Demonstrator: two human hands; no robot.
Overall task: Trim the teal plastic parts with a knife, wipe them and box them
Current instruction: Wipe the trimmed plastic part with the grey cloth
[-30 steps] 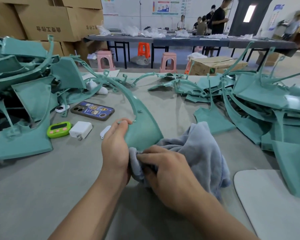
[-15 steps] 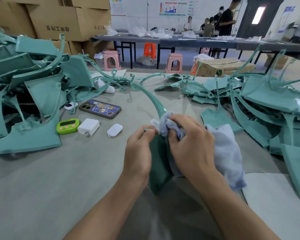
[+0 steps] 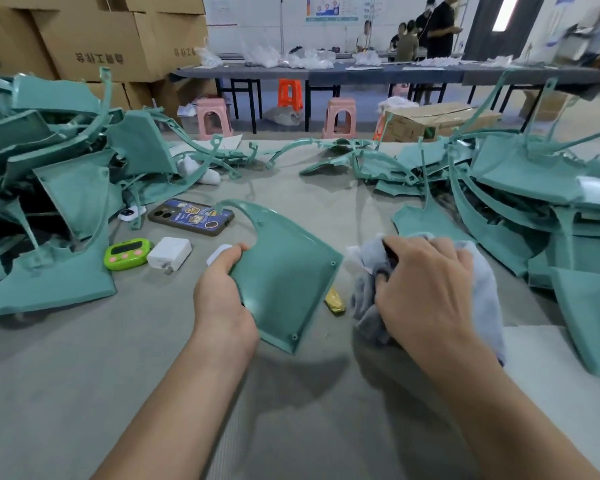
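Gripping flat teal plastic panel with thin curved arm [image 3: 284,271] by its left edge, left hand [image 3: 222,296] curled round it, tilted up off grey table [image 3: 84,375]. Bunching grey-blue fleece cloth [image 3: 478,271] in right hand [image 3: 426,292], just right of panel, apart from it. Probably mid-wipe; boxing not yet done. Leaves heaped teal parts at left [image 3: 66,188] and right [image 3: 534,202]. Cannot tell which are trimmed.

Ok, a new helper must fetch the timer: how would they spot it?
Start at the big teal pile on the left. At its near edge, just left of the white charger, lies the timer. It is the only lime-green thing there, with a dark screen and pink buttons.
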